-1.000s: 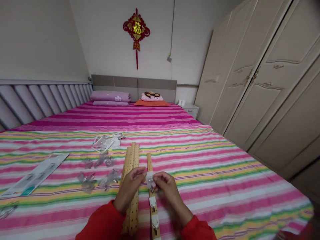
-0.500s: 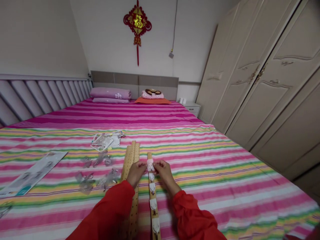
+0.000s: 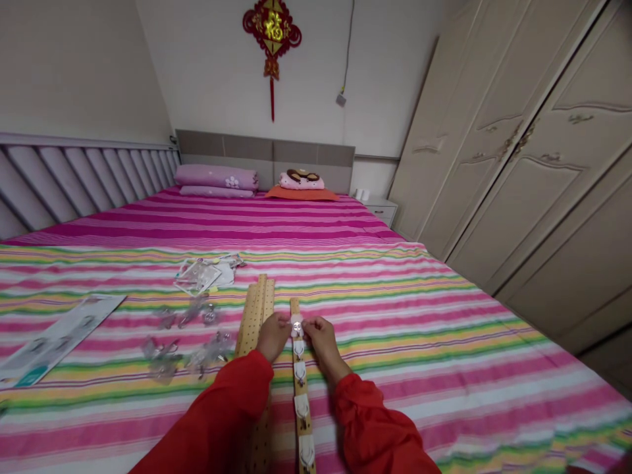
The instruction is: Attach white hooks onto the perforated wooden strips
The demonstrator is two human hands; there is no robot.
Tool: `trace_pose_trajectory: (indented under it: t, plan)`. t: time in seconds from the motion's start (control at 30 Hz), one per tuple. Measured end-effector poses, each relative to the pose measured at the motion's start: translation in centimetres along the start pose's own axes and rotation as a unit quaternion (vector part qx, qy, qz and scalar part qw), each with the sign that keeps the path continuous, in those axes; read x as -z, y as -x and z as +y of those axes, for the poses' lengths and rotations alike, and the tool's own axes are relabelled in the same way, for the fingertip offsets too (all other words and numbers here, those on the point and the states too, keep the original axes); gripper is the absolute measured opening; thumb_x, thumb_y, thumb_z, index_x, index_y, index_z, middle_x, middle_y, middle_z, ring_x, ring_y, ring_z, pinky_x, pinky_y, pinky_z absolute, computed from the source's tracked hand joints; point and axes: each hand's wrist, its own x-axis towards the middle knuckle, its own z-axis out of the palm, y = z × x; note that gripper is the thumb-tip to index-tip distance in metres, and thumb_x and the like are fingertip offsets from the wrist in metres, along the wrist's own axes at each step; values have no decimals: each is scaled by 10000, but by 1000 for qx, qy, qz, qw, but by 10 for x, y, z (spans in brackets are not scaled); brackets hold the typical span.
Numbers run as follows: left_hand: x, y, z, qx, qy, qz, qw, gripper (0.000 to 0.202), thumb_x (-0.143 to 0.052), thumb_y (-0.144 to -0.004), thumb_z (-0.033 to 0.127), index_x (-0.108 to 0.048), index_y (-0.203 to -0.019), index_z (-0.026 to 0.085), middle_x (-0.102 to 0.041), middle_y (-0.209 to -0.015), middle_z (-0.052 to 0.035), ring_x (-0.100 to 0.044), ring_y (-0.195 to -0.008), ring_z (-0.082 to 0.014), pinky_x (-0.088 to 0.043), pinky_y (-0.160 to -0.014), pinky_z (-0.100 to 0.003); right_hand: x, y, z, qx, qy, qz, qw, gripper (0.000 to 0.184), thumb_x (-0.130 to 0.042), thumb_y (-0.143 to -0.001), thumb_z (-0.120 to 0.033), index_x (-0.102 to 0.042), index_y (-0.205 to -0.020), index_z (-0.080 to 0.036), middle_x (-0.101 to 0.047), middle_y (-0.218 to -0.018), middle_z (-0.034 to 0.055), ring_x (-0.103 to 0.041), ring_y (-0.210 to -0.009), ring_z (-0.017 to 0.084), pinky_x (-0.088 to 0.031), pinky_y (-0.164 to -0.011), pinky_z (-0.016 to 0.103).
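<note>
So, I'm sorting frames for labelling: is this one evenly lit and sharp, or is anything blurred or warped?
Head view: soft, even light, no glare or hard shadows; wide-angle warp tilts and bows the wardrobe; the left hand and right hand at the white hook are fairly sharp; clear pieces on the bedspread look smeared.

Right of the right hand (image 3: pixel 318 334), the striped bedspread (image 3: pixel 434 355) offers open room. Left of the left hand (image 3: pixel 273 334), stacked perforated wooden strips (image 3: pixel 255 309) and scattered clear hooks (image 3: pixel 182 339) block passage.
</note>
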Motion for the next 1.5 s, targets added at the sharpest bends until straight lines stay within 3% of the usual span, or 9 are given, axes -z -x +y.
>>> trace_pose_trajectory:
  t: [0.3,0.67,0.97,1.17,1.5]
  plan:
    - [-5,-3,-7,-23,-84,15,996,100,-581,-672,76,-593,-729,157,-584,-593,31,-582,-613,-119,-407,-586,-206,0,-7,12,4,19,14,1000,135,-647,-562,-296,-594,-584,-174,-534,-441,-51,-439,-410,97,-319,-423,222]
    - [-10,-7,-16,-37,-112,15,993,103,-554,-703,79,-596,-746,163,-590,-625,21,-565,-615,-112,-396,-576,-202,1,-9,18,10,44,20,999,118,-627,-583,-294,-589,-572,-182,-530,-433,-48,-443,-417,106,-322,-421,224]
    - [-9,-6,-18,-45,-107,-1,993,249,-523,-707,46,-648,-887,164,-590,-611,34,-561,-597,-105,-394,-566,-194,2,-10,22,9,45,23,999,73,-605,-579,-254,-577,-569,-187,-519,-442,-57,-444,-415,104,-335,-427,225]
    - [-9,-6,-19,-52,-109,-15,993,244,-542,-721,76,-700,-883,166,-640,-639,5,-579,-598,-119,-393,-559,-204,1,-13,26,14,31,25,999,129,-610,-564,-263,-603,-671,-191,-470,-427,-91,-433,-386,104,-341,-414,227]
    - [-9,-2,-17,-75,-110,-33,991,272,-530,-717,43,-733,-847,168,-719,-758,-56,-635,-697,-154,-424,-636,-226,2,-22,32,-13,33,27,999,114,-630,-520,-263,-559,-583,-199,-477,-377,-82,-413,-324,107,-300,-356,228]
